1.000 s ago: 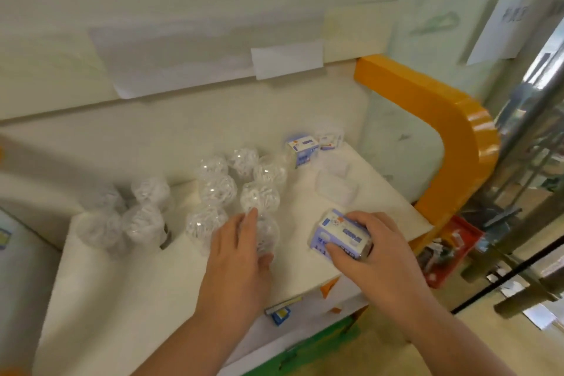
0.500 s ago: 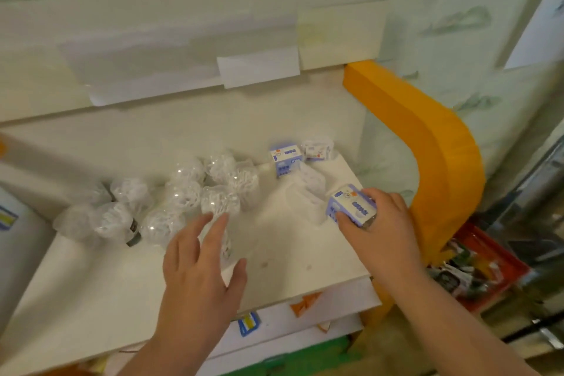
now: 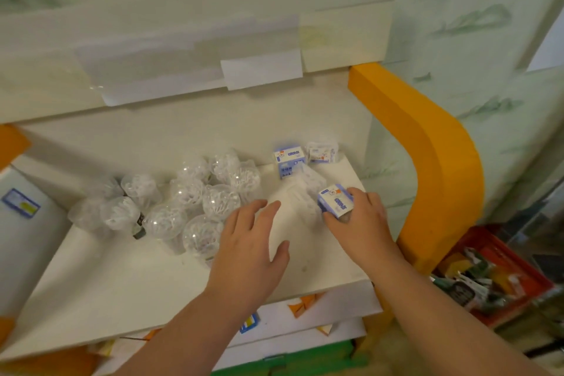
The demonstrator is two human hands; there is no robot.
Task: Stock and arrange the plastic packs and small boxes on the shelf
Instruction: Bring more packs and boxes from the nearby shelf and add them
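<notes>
- Small blue-and-white cardboard box (image 3: 335, 201) pinched in right hand (image 3: 358, 223), thumb below and fingers curled over top, above the right part of white shelf board (image 3: 122, 281).
- Long axis tilted, running from near-right toward far-left, printed face up.
- Left hand (image 3: 247, 250) spread flat, fingers straight, holding nothing, just right of the clear round plastic packs of white pieces (image 3: 195, 201).
- Second blue-and-white box (image 3: 289, 163) upright at the board's back, beside a small clear-wrapped box (image 3: 322, 152).
</notes>
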